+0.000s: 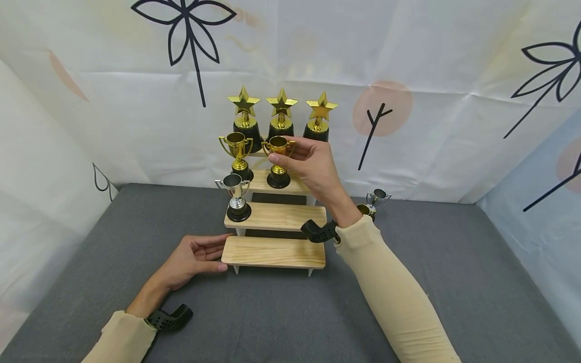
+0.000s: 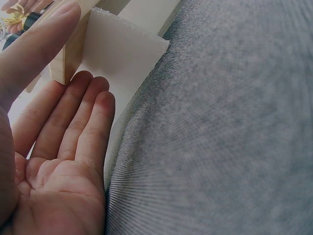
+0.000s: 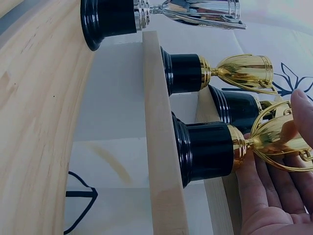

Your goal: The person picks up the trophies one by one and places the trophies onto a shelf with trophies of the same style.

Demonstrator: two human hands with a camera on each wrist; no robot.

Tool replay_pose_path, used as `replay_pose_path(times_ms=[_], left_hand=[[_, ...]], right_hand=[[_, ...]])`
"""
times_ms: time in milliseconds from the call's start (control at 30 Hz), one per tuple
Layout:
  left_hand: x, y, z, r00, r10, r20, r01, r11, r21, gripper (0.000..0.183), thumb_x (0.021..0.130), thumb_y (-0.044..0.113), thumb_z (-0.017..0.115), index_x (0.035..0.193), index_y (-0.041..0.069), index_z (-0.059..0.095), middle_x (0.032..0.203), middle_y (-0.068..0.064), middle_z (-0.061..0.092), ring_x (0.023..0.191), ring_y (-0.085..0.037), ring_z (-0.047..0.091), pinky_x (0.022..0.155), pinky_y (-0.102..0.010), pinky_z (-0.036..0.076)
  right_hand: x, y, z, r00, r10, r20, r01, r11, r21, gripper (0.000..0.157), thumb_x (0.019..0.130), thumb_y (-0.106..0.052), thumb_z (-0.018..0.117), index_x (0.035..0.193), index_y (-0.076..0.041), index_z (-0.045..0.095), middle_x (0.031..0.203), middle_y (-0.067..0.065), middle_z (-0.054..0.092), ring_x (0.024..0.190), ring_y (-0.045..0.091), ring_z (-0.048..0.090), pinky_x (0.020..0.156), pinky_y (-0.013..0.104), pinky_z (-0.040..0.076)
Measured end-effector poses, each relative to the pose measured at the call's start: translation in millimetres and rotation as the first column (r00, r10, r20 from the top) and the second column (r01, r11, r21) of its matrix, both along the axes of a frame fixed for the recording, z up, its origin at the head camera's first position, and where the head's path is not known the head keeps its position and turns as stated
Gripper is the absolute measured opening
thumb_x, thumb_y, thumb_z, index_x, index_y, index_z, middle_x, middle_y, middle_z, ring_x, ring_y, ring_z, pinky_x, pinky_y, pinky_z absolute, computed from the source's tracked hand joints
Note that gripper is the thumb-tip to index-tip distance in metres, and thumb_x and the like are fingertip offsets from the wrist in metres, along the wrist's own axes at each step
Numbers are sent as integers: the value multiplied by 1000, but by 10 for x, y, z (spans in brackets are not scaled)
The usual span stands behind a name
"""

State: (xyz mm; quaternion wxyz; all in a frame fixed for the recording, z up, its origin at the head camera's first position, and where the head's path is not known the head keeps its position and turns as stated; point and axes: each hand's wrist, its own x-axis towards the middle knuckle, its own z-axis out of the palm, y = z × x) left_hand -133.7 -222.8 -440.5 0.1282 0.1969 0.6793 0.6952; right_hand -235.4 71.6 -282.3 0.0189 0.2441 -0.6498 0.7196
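One gold cup trophy, liable to be toppled should it be snagged on release, is pinched in the right hand, its base apparently set on the third step up, while the left hand, outstretched, is held at the left end of the bottom step.

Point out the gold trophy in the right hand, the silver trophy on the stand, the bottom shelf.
Held gold trophy (image 3: 237,147), right wrist view: gold collar.
Silver trophy (image 1: 237,202), head view: stem.
Bottom shelf (image 1: 273,252), head view: middle of top.
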Motion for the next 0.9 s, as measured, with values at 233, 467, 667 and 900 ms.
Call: replay_pose_path(times_ms=[233, 467, 667, 900], left_hand=[[-2, -2, -9, 1000, -13, -7, 13, 1000, 23, 75, 78, -13, 80, 141, -23, 40, 144, -37, 44, 122, -17, 62, 101, -34, 53], [-3, -3, -21, 1000, -30, -7, 31, 998, 55, 75, 79, -13, 79, 141, -23, 39, 143, -20, 55, 123, -18, 61, 101, -34, 53], [-5, 1, -19, 999, -39, -3, 39, 997, 70, 75, 79, -13, 79, 141, -24, 38, 141, -14, 58, 124, -18, 61, 101, -35, 53], [-3, -2, -26, 999, -32, -5, 32, 997, 65, 75, 79, -13, 79, 141, -23, 39, 141, -14, 58, 123, -18, 61, 101, -34, 53]], right_hand=[[-3, -3, -3, 1000, -2, -3, 2, 1000, 7, 38, 86, 7, 77, 123, 8, 68, 108, 17, 74, 95, 22, 73, 86, 34, 63], [-4, 10, -13, 1000, -10, -9, 10, 1000, 24, 36, 86, 6, 77, 122, 7, 69, 108, 17, 74, 95, 22, 73, 84, 33, 63], [5, 30, -8, 1000, -10, -1, 10, 1000, 19, 38, 86, 5, 78, 123, 6, 69, 113, 18, 73, 100, 24, 73, 87, 36, 63], [38, 89, -6, 1000, -3, 30, 3, 1000, -14, 40, 86, 8, 76, 125, 8, 67, 117, 19, 72, 104, 25, 72, 89, 39, 62]])
